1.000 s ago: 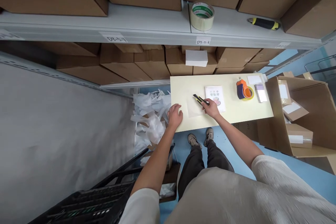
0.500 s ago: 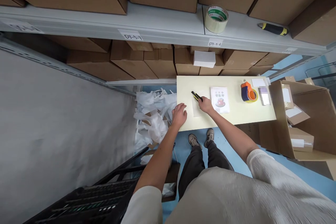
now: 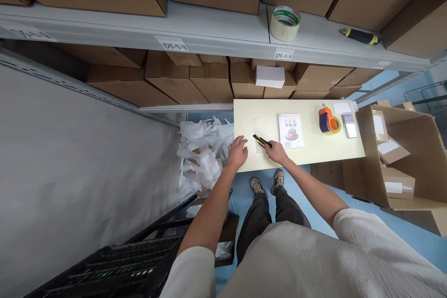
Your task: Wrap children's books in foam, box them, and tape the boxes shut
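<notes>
A black and yellow utility knife [image 3: 261, 140] is gripped in my right hand [image 3: 275, 152], its tip pointing to the upper left over the pale tabletop [image 3: 317, 149]. Under the knife lies a thin, see-through rectangular sheet [image 3: 259, 125], faint against the table. My left hand [image 3: 238, 152] rests at the table's left edge, fingers stretched out, holding nothing visible. Just right of the sheet sits a flat white packet [image 3: 291, 131] printed with a red cup and small green pictures.
An orange and blue tape dispenser [image 3: 327, 120] stands toward the right of the table. Shelves ahead hold cardboard boxes, a tape roll [image 3: 285, 23] and another knife [image 3: 359, 36]. A large open carton [image 3: 419, 135] is at right; white plastic scraps [image 3: 206, 163] pile at left.
My right hand has drawn the utility knife down toward me, so more of the sheet shows above it. My left hand stays at the table's left edge.
</notes>
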Tool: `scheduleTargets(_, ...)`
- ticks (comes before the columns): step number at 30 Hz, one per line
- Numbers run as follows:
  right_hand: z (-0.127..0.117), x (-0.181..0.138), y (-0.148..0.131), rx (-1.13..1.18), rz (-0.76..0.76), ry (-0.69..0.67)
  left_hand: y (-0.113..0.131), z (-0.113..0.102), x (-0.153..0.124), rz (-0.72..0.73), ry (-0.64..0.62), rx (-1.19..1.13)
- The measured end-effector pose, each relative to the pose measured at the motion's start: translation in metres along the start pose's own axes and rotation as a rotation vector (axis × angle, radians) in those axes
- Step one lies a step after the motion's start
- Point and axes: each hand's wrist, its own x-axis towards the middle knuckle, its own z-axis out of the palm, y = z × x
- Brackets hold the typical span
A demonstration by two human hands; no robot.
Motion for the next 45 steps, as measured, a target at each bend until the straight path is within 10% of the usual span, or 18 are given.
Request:
scheduleTargets(17, 0.000, -0.052, 0.031, 0.039, 0.046, -0.074, -0.003, 0.003, 0.002, -0.003, -0.040, -0.005)
scheduleTargets(45, -0.115, -0.055, 0.019, 0.659, -0.037, 0.208, 0.016, 0.002, 0.001, -0.035, -0.130, 0.121)
